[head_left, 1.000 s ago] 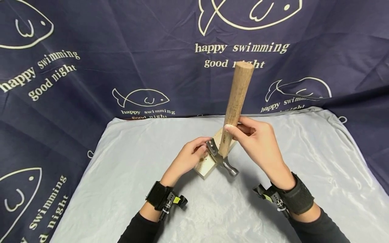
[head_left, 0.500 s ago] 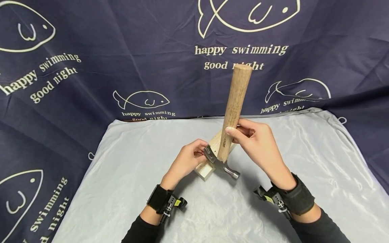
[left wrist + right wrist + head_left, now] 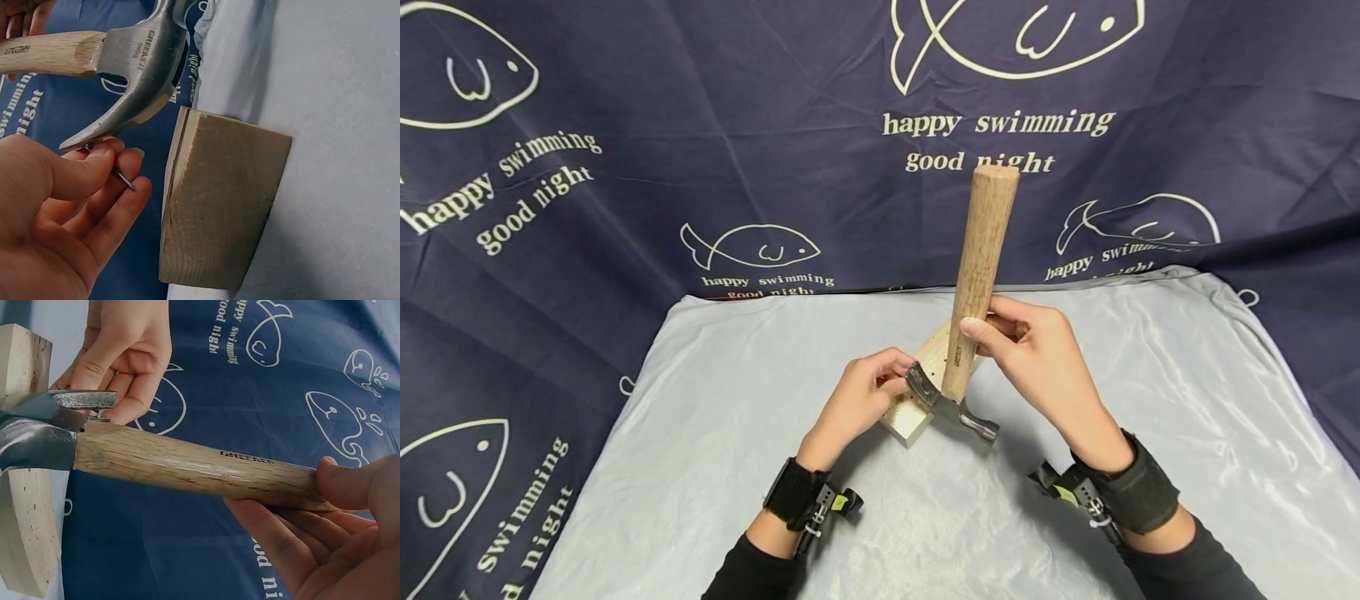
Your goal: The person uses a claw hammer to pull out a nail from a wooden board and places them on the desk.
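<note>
My right hand (image 3: 1041, 354) grips the wooden handle of a claw hammer (image 3: 981, 267) between thumb and fingers, with the handle up and the steel head down. The claw of the hammer (image 3: 134, 97) points toward my left hand (image 3: 857, 396). In the left wrist view, the left thumb and fingers pinch a thin metal nail (image 3: 125, 180) just under the claw tip. Part of the nail is hidden by the thumb, and whether it touches the claw I cannot tell. Below the hammer head lies a pale wooden block (image 3: 910, 423) with several small holes in its top.
A light grey shiny cloth (image 3: 715, 500) covers the table. Behind it hangs a dark blue curtain (image 3: 850, 167) printed with white fish and lettering. Each wrist wears a black strap (image 3: 797, 493) with a small camera attached.
The hammer head has dropped slightly and turned, its handle end lowering a little. My left hand has shifted slightly downward with the claw and stays beside it.
</note>
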Action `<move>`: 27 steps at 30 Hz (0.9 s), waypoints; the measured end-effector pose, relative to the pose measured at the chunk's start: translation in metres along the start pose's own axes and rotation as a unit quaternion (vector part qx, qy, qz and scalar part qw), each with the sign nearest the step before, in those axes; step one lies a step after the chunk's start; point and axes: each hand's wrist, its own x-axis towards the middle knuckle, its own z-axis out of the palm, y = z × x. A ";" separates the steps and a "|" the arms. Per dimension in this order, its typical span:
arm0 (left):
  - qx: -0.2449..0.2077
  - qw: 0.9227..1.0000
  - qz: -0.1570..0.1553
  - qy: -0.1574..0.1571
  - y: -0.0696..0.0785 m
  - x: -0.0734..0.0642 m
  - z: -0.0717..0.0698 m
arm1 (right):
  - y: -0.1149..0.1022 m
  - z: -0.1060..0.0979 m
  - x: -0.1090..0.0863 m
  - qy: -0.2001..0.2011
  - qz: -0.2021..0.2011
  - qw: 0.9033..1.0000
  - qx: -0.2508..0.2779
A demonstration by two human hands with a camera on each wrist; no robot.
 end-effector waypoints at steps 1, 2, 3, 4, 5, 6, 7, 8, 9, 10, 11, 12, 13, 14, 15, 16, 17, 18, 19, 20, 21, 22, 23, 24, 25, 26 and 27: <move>0.003 1.000 0.000 0.005 0.000 0.000 0.000 | 0.000 0.000 0.000 -0.001 0.000 1.000 0.000; 0.006 1.000 0.000 0.011 0.000 0.000 0.000 | 0.000 0.000 0.000 -0.002 0.002 1.000 0.002; 0.009 1.000 -0.001 0.017 0.000 -0.001 -0.001 | 0.000 0.000 0.000 -0.003 0.002 1.000 0.004; 0.012 1.000 -0.002 0.023 0.001 -0.001 -0.001 | 0.000 0.000 -0.001 -0.004 0.003 1.000 0.007; 0.013 1.000 -0.004 0.028 0.001 -0.001 -0.001 | 0.000 0.000 -0.001 -0.004 0.005 1.000 0.010; 0.013 0.999 -0.008 0.033 0.001 -0.001 -0.002 | 0.000 0.001 -0.001 -0.005 0.007 1.000 0.014; 0.012 0.999 -0.011 0.037 0.002 -0.001 -0.002 | 0.000 0.001 -0.001 -0.005 0.008 1.000 0.017; 0.010 0.999 -0.016 0.038 0.003 0.000 -0.002 | -0.001 0.001 -0.001 -0.004 0.010 1.000 0.020; 0.006 0.999 -0.021 0.039 0.003 0.000 -0.002 | -0.001 0.001 -0.001 -0.002 0.009 1.000 0.020; 0.003 0.999 -0.025 0.039 0.004 0.000 -0.003 | -0.001 0.001 -0.001 0.000 0.008 1.000 0.018; -0.001 0.999 -0.031 0.040 0.005 0.001 -0.004 | -0.001 0.002 -0.001 0.001 0.006 1.000 0.014; -0.006 0.999 -0.036 0.039 0.006 0.001 -0.004 | 0.000 0.002 -0.001 0.003 0.004 1.000 0.010; -0.013 0.998 -0.041 0.037 0.006 0.001 -0.005 | 0.000 0.002 -0.001 0.005 0.002 1.000 0.006; -0.019 0.998 -0.045 0.034 0.007 0.001 -0.006 | 0.001 0.002 -0.001 0.006 0.000 1.000 0.003; -0.025 0.998 -0.049 0.032 0.008 0.001 -0.008 | 0.001 0.002 0.000 0.008 0.000 1.000 0.001; -0.028 0.998 -0.052 0.029 0.008 0.001 -0.009 | 0.002 0.002 -0.001 0.008 0.001 1.000 0.001; -0.030 0.997 -0.058 0.029 0.008 0.000 -0.010 | 0.003 0.002 -0.001 0.009 0.003 1.000 0.003; -0.032 0.997 -0.061 0.031 0.008 0.000 -0.011 | 0.004 0.002 -0.001 0.010 0.006 1.000 0.004; -0.032 0.997 -0.066 0.035 0.008 0.000 -0.013 | 0.005 0.002 -0.001 0.012 0.009 1.000 0.006; -0.034 0.996 -0.071 0.040 0.007 0.000 -0.014 | 0.006 0.001 -0.001 0.013 0.012 1.000 0.007; -0.038 0.995 -0.077 0.046 0.007 0.000 -0.016 | 0.007 0.001 -0.002 0.014 0.015 1.000 0.009; -0.043 0.994 -0.082 0.053 0.007 -0.001 -0.017 | 0.007 0.001 -0.002 0.015 0.017 1.000 0.011; -0.052 0.993 -0.089 0.060 0.006 -0.001 -0.018 | 0.008 0.001 -0.002 0.015 0.020 1.000 0.013; -0.062 0.992 -0.093 0.066 0.006 -0.001 -0.020 | 0.009 0.001 -0.002 0.016 0.020 1.000 0.016; -0.064 0.991 -0.096 0.073 0.005 -0.001 -0.022 | 0.009 0.001 -0.002 0.015 0.021 0.999 0.019; -0.067 0.990 -0.098 0.081 0.004 -0.002 -0.024 | 0.009 0.001 -0.002 0.016 0.022 0.999 0.023; -0.063 0.989 -0.098 0.090 0.002 -0.002 -0.027 | 0.009 0.001 -0.002 0.015 0.023 0.999 0.027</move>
